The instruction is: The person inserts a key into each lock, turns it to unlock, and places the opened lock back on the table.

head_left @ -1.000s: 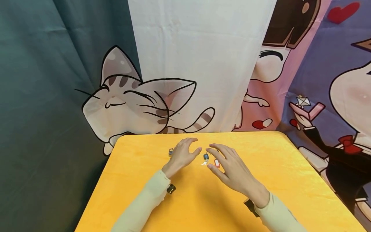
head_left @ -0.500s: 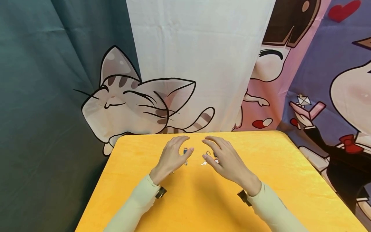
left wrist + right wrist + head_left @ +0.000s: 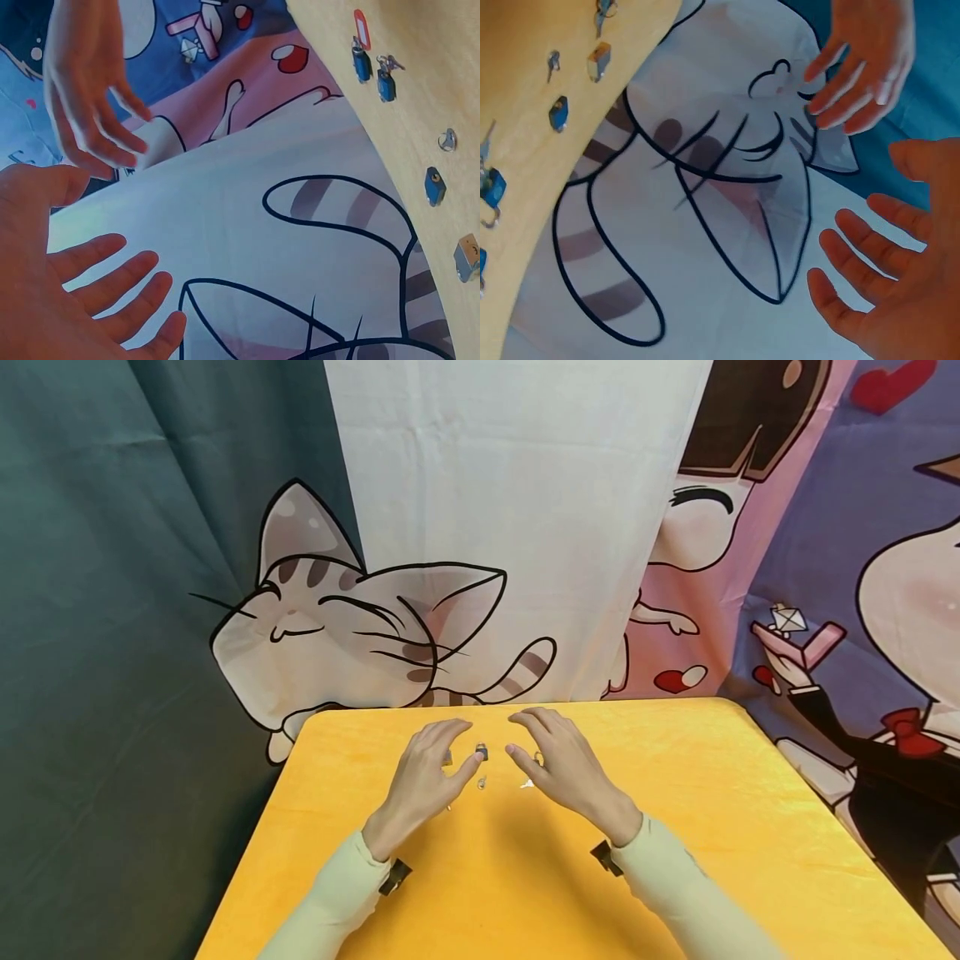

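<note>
At the far left of the head view, a cat printed on the backdrop [image 3: 315, 652] rose behind the yellow table [image 3: 480, 893]. The left hand [image 3: 416, 774] hung above the table, pointing away from the person and slanting right, its thumb well apart from its lightly bent, spread fingers. Beyond it, partly covered, lay a silver-and-tan padlock [image 3: 466, 261]. Next to the right came a blue padlock [image 3: 482, 748], just past the left thumb, its long axis running away from the person and its shackle toward the far edge. A small key set [image 3: 482, 782] lay on the near side of it, too small to read its direction. Farther right, another key [image 3: 527, 783] lay with its blade pointing left, near a hooked shackle [image 3: 538, 757] half hidden by fingers. The left wrist view also showed a red tag [image 3: 362, 30], longer than wide, beside a blue lock [image 3: 362, 64]. Rightmost, the right hand [image 3: 570, 768] hung opposite the left, pointing away and slanting left, thumb and fingers parted.
</note>
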Demonstrator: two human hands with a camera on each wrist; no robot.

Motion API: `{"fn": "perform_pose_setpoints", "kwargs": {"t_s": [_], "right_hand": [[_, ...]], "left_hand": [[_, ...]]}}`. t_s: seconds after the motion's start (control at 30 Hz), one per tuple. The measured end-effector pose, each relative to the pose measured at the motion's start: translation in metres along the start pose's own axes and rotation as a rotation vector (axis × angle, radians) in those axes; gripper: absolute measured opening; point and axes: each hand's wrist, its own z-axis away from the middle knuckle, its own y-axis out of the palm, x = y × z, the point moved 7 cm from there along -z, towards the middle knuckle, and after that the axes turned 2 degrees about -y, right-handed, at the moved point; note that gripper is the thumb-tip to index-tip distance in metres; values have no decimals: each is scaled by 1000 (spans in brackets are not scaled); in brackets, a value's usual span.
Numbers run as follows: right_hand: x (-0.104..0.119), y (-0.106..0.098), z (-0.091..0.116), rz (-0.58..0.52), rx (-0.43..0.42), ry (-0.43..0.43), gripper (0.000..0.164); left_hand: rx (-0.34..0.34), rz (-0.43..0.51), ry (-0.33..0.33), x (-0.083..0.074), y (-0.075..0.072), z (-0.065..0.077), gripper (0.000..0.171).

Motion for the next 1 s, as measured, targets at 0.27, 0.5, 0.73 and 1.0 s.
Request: {"fn": "perform_pose_setpoints", "kwargs": {"t_s": [0.27,0.5,0.73,1.0], "right_hand": [[-14,42,-8,-30,128,125,34],[-18,74,-7,-48,247,222,30],[-20,103,-8,-30,299,247,26],[-51,148,4,-7,471,441,35]], "left_hand": [[-16,-36,33,-2,-5,12,44],[-27,-44,33,-3,-7,18,44],[-17,-56,25,-3,-8,25,43],[-25,-76,17,-1,-6,32,43]]}}
